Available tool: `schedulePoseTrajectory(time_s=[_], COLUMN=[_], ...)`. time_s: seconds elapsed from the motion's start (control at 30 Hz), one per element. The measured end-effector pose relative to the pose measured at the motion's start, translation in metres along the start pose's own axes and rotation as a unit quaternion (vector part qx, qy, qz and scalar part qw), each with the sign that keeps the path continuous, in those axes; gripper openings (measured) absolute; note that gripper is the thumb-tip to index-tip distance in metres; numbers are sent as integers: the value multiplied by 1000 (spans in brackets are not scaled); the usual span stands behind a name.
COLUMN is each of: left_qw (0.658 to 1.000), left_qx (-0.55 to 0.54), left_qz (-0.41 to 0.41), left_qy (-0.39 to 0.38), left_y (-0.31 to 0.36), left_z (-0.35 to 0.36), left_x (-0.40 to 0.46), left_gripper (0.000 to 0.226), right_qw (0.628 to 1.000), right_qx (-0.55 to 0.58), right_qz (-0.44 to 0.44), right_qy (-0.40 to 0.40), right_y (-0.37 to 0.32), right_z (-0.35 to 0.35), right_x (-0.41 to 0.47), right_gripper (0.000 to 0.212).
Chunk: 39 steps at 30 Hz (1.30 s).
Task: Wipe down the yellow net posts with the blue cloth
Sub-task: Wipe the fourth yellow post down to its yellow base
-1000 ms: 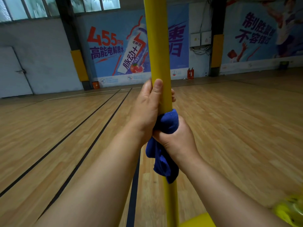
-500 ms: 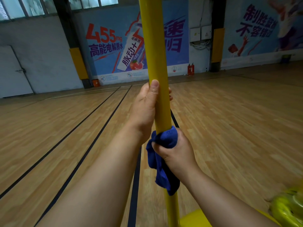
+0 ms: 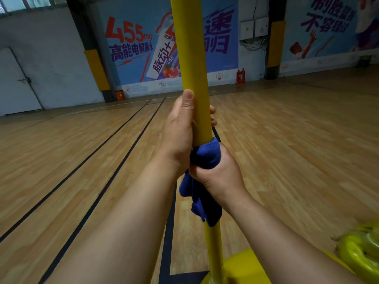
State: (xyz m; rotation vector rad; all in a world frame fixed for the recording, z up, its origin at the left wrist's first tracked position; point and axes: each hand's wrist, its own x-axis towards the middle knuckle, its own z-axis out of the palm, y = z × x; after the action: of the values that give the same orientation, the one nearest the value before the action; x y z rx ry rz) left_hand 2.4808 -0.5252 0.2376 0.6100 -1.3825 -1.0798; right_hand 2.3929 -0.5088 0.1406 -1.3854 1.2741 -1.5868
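Yellow net post (image 3: 191, 58) is standing upright on the wooden gym floor (image 3: 287, 150), running through the middle of the head view, its yellow base (image 3: 246, 267) showing at the bottom edge.

Left hand (image 3: 180, 132) is gripping the bare post, thumb pointing up along the near face, fingers (image 3: 212, 110) curling round the far side. Right hand (image 3: 217, 171) is sitting just below it, touching it, fingers closed round the blue cloth (image 3: 203, 156), which is wrapping the post; a loose tail of cloth is hanging down under the wrist.

Step in hand, as judged: wiping along the shaft with the wrapped cloth.
- Keeping the cloth fully round the post so the far side is getting cleaned too.
- Left hand steadying the post while the right is sliding; squeezing evenly, not so hard the cloth is bunching.
- Gathering the hanging tail so it is not catching at the base.
- The section under the left hand is needing a pass once that hand is shifted.

Readable writing on the blue wall banner (image 3: 133, 50): "455mg", "高能电解质水", and "脉动+" on the pictured bottle. Right-hand banner (image 3: 328, 21): large characters, blurred, looking like "制胜" over "不容", not certain.

Blurred yellow-green object (image 3: 361, 249) at lower right, unidentifiable
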Motion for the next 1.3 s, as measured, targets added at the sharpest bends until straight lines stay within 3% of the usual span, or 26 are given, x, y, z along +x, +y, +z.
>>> schedulePoseTrajectory(time_s=[0.23,0.33,0.63,0.83,1.03,1.3], left_qw=[999,998,998,999,999,993], left_qx=[50,64,16,22,43,120], left_qz=[14,9,-29,-18,3,-2], left_qy=[3,-17,-59,-45,-15,-5], left_y=[-8,-7,-6,-9,-14,-38], left_z=[-2,-5,-17,-14,-8,-15], left_x=[0,2,8,6,1,-19], left_gripper=[50,51,48,47,51,47], right_qw=[999,999,999,1000,999,999], right_qx=[27,19,2,-30,-8,-31], right_qz=[23,24,-46,-3,38,36], right_qy=[-33,-24,-22,-7,-33,-15], right_y=[21,14,-26,3,38,51], right_z=[-6,-4,-4,-2,-6,-1], right_x=[-14,-10,15,-1,-25,-34], right_gripper=[40,46,53,60,41,52])
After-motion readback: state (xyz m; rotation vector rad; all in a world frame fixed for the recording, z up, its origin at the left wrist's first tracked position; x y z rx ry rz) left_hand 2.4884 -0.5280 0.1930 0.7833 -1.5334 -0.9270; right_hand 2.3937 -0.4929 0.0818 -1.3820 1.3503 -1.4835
